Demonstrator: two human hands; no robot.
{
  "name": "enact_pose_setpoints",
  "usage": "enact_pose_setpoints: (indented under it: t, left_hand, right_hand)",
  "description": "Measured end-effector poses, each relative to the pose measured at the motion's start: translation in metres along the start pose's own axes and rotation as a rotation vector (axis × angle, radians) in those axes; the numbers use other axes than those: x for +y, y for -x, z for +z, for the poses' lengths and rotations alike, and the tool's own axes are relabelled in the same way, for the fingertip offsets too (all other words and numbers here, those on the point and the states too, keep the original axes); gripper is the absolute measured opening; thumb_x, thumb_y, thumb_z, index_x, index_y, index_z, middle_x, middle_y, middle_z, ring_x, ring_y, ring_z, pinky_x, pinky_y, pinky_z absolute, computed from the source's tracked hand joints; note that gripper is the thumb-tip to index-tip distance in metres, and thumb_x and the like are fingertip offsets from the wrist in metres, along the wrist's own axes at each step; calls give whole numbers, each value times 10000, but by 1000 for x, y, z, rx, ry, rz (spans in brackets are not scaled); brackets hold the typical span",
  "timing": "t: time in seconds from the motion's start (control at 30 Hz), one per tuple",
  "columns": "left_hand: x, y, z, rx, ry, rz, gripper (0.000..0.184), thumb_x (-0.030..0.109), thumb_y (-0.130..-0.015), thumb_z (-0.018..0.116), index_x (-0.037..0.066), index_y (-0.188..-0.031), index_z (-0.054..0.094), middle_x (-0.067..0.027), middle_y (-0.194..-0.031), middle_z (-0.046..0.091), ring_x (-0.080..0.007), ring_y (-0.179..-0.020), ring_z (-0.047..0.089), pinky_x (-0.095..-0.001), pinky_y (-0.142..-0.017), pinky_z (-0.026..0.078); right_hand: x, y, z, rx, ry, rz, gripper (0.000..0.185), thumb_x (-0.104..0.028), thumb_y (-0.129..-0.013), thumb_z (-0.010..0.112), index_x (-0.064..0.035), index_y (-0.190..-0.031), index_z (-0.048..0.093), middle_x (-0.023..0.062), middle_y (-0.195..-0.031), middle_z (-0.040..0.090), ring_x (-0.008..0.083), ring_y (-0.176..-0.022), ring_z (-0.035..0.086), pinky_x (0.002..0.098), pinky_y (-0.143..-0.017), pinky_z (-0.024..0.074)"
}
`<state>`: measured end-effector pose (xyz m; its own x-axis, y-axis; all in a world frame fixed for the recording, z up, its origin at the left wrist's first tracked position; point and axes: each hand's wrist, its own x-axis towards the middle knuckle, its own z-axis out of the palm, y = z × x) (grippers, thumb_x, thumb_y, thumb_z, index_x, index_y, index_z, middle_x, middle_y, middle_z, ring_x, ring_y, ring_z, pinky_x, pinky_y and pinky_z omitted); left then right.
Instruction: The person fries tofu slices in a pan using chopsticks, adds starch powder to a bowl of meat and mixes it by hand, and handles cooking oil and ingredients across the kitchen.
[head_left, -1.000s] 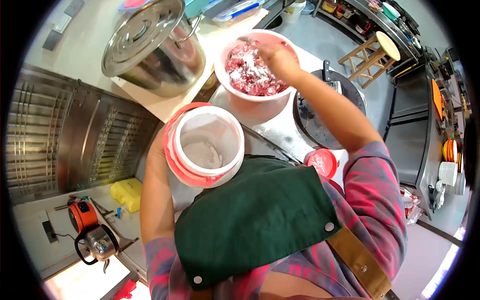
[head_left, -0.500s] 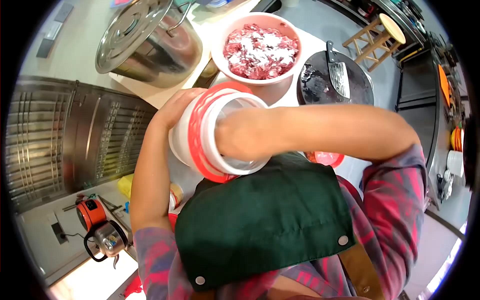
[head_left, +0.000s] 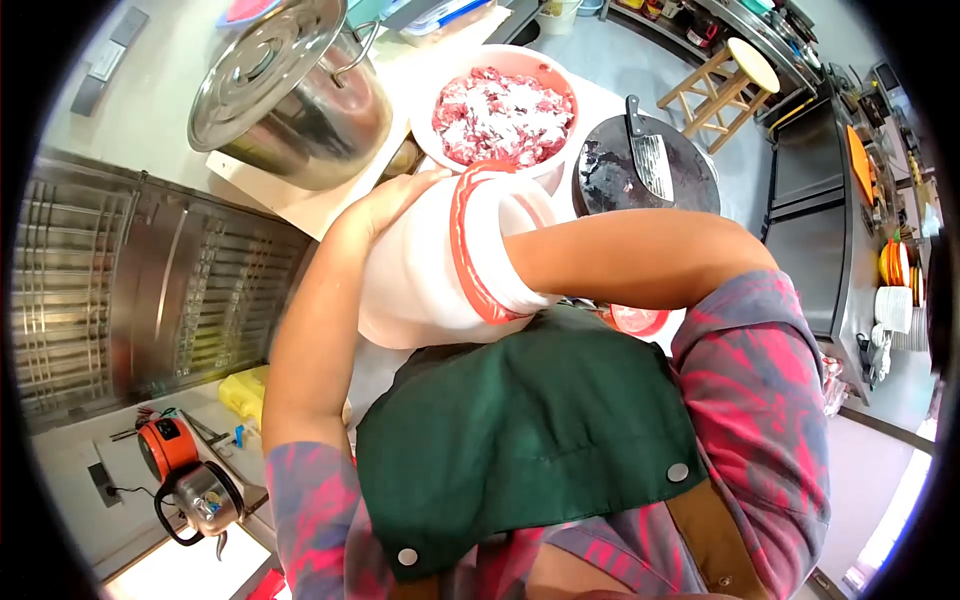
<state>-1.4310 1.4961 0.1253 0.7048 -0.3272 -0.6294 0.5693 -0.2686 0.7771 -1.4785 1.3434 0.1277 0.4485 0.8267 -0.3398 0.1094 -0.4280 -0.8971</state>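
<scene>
A translucent white plastic jar (head_left: 410, 275) with a red rim band (head_left: 470, 240) lies tilted in front of my apron, its mouth facing right. My left hand (head_left: 400, 200) grips the jar's far side. Through the mouth goes my right forearm (head_left: 630, 255), and my right hand is hidden inside, so its fingers and anything in them do not show. Just beyond the jar, a pink bowl (head_left: 427, 130) holds chopped raw meat (head_left: 505, 110) topped with white powder.
A large lidded steel pot (head_left: 320, 130) stands at the left back. On the right, a cleaver (head_left: 652, 165) rests on a round dark chopping board (head_left: 605, 180). A red-rimmed lid (head_left: 640, 320) lies under my right forearm. A wooden stool (head_left: 752, 65) stands farther off.
The jar has turned and tipped, so more of its side shows and its mouth faces right. My right hand has gone deeper, out of sight. The view has shifted slightly.
</scene>
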Motion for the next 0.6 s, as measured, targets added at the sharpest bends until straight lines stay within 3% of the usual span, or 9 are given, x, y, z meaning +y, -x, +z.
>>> enact_pose_setpoints:
  t: [0.07, 0.2, 0.4, 0.6]
  left_hand:
    - [-11, -4, -9, 4, 42, 35, 593, 487, -804, 518, 10, -1153, 559, -100, -1078, 606, -187, -952, 579, -288, -841, 438]
    - [-13, 24, -5, 25, 327, 64, 438, 354, -865, 486, 0, -1106, 580, -114, -1066, 604, -164, -934, 573, -302, -827, 437]
    - [-21, 39, -11, 7, 449, 101, 452, 371, -872, 470, 1, -1108, 577, -112, -1069, 600, -165, -937, 567, -303, -829, 435]
    - [-41, 46, -25, 80, 464, 140, 466, 388, -879, 455, 2, -1111, 575, -111, -1072, 597, -167, -940, 562, -304, -832, 433]
  right_hand:
    - [-5, 4, -10, 29, -270, 51, 261, -219, -846, 508, -3, -953, 610, 148, -913, 630, 223, -802, 619, 322, -718, 508]
    - [-21, 18, -31, 77, -584, 109, 288, -247, -866, 507, -1, -981, 603, 141, -917, 632, 200, -796, 623, 305, -716, 516]
    - [-48, 64, -78, 204, -611, 54, 312, -259, -875, 486, 9, -999, 585, 158, -901, 640, 194, -766, 639, 300, -681, 528]
    - [-43, 87, -127, 480, -671, -52, 281, -209, -886, 439, 19, -1001, 557, 138, -892, 631, 191, -815, 626, 276, -666, 519]
